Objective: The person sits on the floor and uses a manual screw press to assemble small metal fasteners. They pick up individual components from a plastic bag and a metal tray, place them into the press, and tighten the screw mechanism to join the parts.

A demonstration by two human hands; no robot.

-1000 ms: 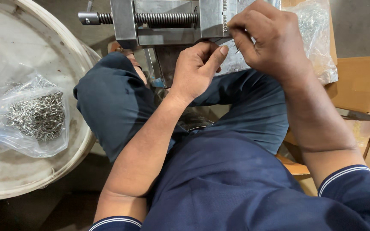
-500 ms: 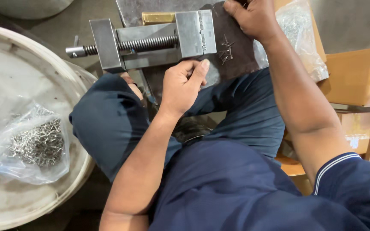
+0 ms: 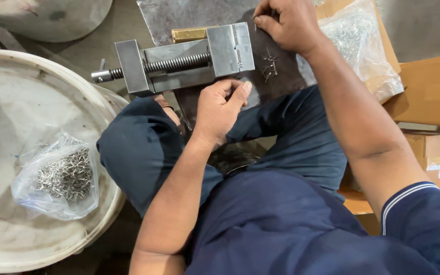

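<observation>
Head view: right hand (image 3: 286,25) pinching something unclear; left hand (image 3: 220,109) against vise (image 3: 189,63).

You wear a dark navy short-sleeved shirt (image 3: 291,229); the cuff of your right sleeve (image 3: 408,196) is edged with two thin white stripes. Your trousers (image 3: 143,147) are a matching dark blue, creased over the knees. Both forearms are bare from the sleeves down, and your left hand (image 3: 220,109) and right hand (image 3: 286,25) are bare, without gloves.

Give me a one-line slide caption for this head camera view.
Left hand rests by a steel vise while right hand pinches something small above it.
</observation>
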